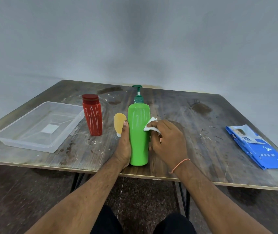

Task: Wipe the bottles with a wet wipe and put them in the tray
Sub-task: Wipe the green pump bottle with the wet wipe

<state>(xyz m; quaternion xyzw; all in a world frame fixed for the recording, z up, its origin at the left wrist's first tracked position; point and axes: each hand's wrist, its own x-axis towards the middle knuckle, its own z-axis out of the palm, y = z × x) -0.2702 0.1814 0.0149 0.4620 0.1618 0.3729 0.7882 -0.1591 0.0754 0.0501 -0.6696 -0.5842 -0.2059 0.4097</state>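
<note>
Bottles are wiped one at a time: the green bottle (139, 135), upright at the near table (202, 132) edge, is gripped by the left hand (124, 146) while a wipe (150, 125) pinched in the right hand (168, 142) is pressed to its side. Farther off, a yellow bottle (119, 123) and red bottle (92, 115) are left streaked, and the tray (16, 141) is unfilled.

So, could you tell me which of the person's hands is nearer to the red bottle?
Left. The left hand grips the green pump bottle's side facing the red bottle; the right hand, holding the wet wipe, is on the bottle's far side.
</note>
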